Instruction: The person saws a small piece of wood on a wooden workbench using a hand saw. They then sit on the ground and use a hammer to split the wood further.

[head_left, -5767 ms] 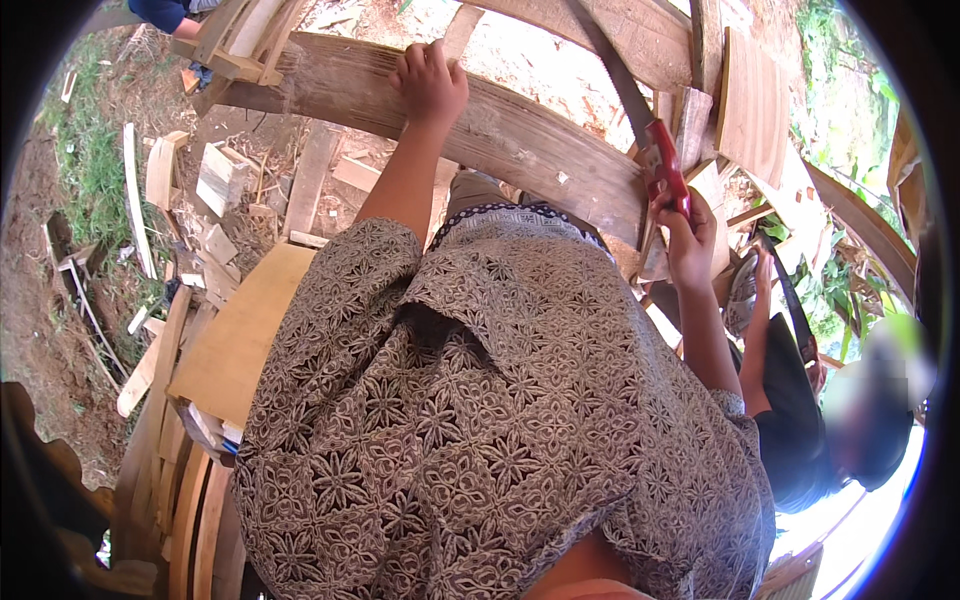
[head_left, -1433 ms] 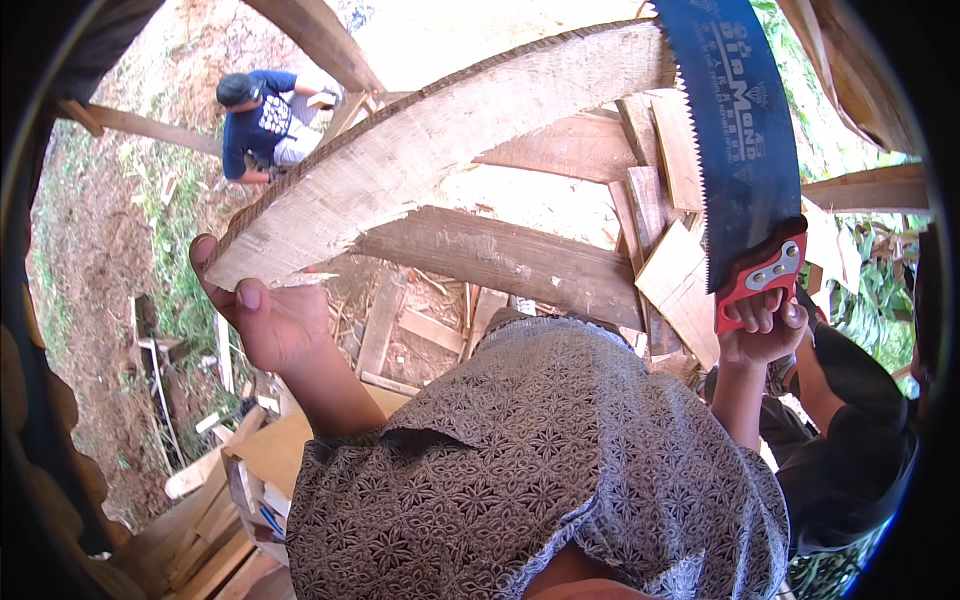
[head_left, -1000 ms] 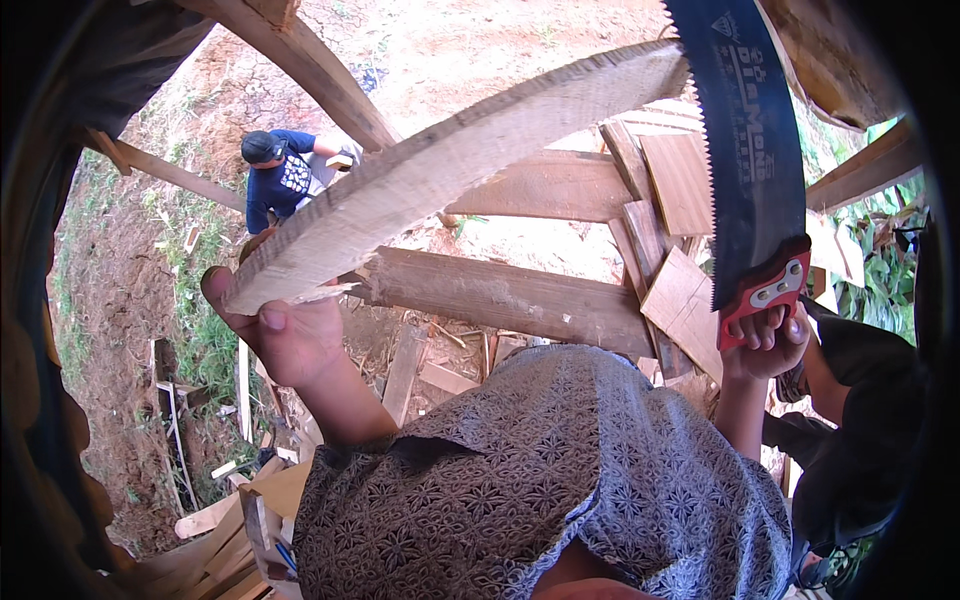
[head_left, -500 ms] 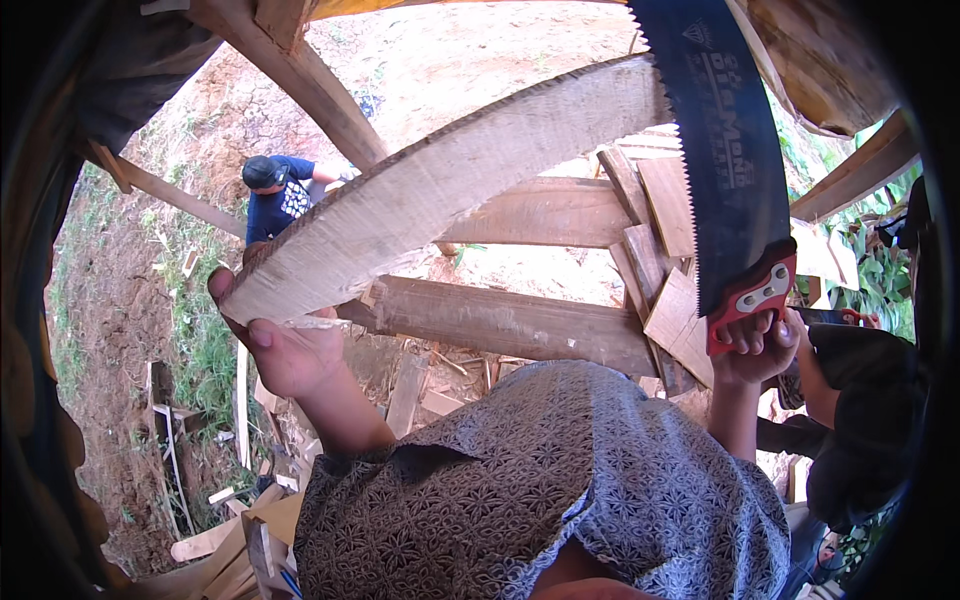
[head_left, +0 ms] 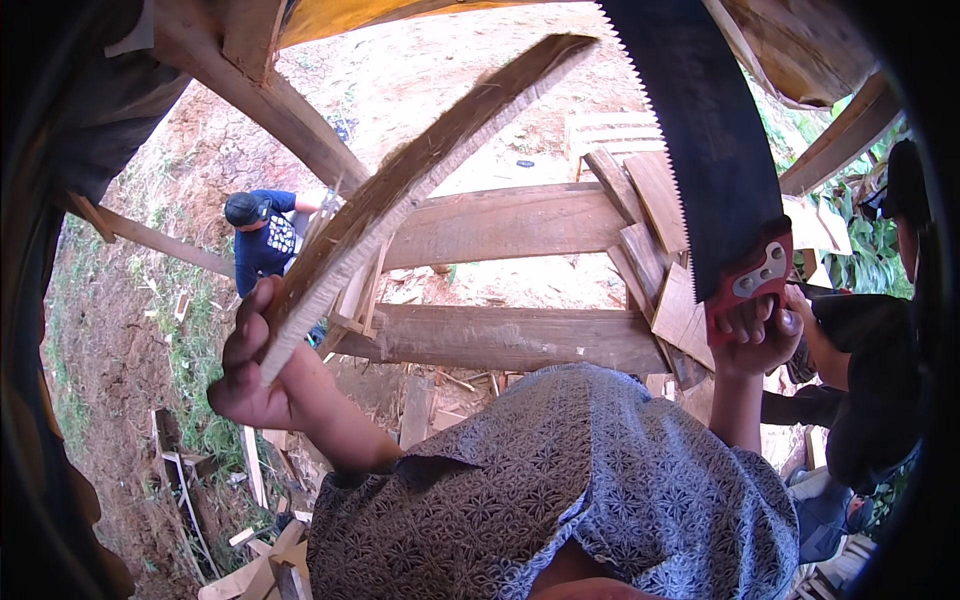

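Rough-sawn wood: a curved plank [head_left: 400,190] now tilts steeper than half a sec ago, tip swung to top centre, so it's being lifted clear. Left hand [head_left: 262,365] clamps its lower end, centre-left; right hand [head_left: 755,335] fists a handsaw [head_left: 700,150], upper right. Beams [head_left: 500,225] crowd behind; open ground w/ a person in blue [head_left: 265,240] upper left.
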{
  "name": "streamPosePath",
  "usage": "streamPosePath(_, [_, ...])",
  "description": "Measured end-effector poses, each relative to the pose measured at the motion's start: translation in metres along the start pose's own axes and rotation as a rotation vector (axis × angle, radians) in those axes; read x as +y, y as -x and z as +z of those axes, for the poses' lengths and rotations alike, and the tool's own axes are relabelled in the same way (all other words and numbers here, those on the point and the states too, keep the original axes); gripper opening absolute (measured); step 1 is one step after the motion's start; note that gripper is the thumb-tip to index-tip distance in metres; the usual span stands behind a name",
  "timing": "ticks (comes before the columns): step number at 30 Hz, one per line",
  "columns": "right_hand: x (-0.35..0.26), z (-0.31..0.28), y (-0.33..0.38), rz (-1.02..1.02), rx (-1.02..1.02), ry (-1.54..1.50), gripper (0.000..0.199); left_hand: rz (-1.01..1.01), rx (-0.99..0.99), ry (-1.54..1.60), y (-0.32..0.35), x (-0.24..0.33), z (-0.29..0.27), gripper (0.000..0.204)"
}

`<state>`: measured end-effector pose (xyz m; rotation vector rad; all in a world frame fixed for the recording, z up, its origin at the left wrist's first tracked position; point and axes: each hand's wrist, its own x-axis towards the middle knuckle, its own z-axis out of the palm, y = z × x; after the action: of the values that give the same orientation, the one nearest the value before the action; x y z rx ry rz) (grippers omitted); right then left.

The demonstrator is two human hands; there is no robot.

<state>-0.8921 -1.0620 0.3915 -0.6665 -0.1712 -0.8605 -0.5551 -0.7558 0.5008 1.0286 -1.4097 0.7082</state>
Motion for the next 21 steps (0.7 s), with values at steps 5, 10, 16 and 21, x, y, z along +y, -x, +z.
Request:
streamPosePath(5, [0.008, 0.003, -0.002, -0.018, 0.117, -0.012, 0.025, 0.068, -0.154, -0.050, 0.008, 0.009, -0.022, 0.013])
streamPosePath(10, [0.011, 0.016, -0.010, -0.013, 0.225, 0.047, 0.025, 0.288, -0.249, -0.271, 0.009, 0.007, -0.026, 0.006])
streamPosePath(16, [0.016, 0.025, -0.015, -0.025, 0.198, 0.063, 0.025, 0.295, -0.069, -0.410, 0.009, -0.006, -0.015, 0.024])
streamPosePath(21, [0.018, 0.019, -0.018, 0.022, 0.077, 0.173, 0.025, -0.598, 0.339, 0.268, 0.051, -0.022, 0.015, 0.037])
